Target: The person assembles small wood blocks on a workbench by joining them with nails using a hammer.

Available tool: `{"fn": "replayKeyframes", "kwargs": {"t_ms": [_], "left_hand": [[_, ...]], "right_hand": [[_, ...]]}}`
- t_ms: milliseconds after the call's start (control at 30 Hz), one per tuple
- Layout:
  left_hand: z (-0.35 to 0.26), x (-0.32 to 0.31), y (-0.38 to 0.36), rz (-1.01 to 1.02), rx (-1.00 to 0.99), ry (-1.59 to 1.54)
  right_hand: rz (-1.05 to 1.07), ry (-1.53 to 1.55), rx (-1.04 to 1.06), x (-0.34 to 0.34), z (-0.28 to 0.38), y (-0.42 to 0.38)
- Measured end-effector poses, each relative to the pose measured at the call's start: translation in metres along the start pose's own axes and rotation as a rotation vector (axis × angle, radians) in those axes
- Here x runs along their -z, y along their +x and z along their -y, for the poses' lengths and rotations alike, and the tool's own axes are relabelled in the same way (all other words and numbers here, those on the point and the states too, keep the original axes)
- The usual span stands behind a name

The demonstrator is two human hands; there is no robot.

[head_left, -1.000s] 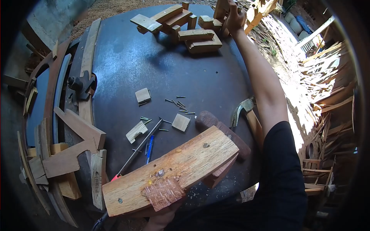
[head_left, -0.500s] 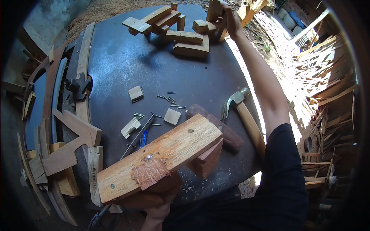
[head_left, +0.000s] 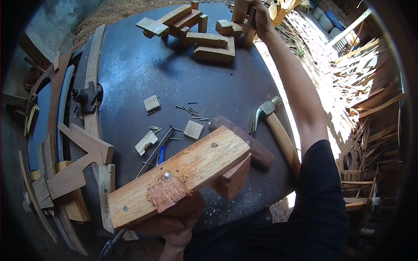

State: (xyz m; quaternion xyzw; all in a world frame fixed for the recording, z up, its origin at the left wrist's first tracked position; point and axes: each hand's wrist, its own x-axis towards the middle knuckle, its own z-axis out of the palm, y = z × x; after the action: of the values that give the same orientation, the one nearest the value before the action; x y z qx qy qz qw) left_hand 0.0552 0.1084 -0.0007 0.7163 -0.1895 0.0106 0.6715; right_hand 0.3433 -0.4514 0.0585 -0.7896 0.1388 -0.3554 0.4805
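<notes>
My left hand (head_left: 179, 235) grips a wooden block (head_left: 204, 161) from underneath, its fingers mostly hidden by the wood. A rough reddish square piece (head_left: 167, 193) and a shiny nail head show on the block's upper face. At the table's far right, my right hand (head_left: 262, 21) is closed around an upright piece of wood (head_left: 249, 30), partly cut off by the frame. Close to that hand are a small wood offcut (head_left: 228, 28) and a wooden block with a strip on top (head_left: 215, 52).
A claw hammer (head_left: 278, 130) and a dark reddish wooden piece (head_left: 257, 152) lie on the right of the dark table (head_left: 130, 65). Several nails (head_left: 191, 111), small wooden squares (head_left: 152, 104) and a blue pen (head_left: 162, 154) lie mid-table. Cut boards (head_left: 82, 161) line the left.
The view has shifted very slightly. Both hands keep their places and their hold on the wood.
</notes>
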Motion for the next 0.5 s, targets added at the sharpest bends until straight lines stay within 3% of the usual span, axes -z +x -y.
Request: {"fn": "replayKeyframes", "kwargs": {"t_ms": [300,500], "left_hand": [[-0.01,0.001,0.0,0.052,0.282,-0.251],[0.0,0.0,-0.002,0.016,0.068,-0.073]], "right_hand": [[-0.286,0.027,0.093,-0.007,-0.016,0.022],[-0.414,-0.056,0.145,-0.004,-0.019,0.027]]}}
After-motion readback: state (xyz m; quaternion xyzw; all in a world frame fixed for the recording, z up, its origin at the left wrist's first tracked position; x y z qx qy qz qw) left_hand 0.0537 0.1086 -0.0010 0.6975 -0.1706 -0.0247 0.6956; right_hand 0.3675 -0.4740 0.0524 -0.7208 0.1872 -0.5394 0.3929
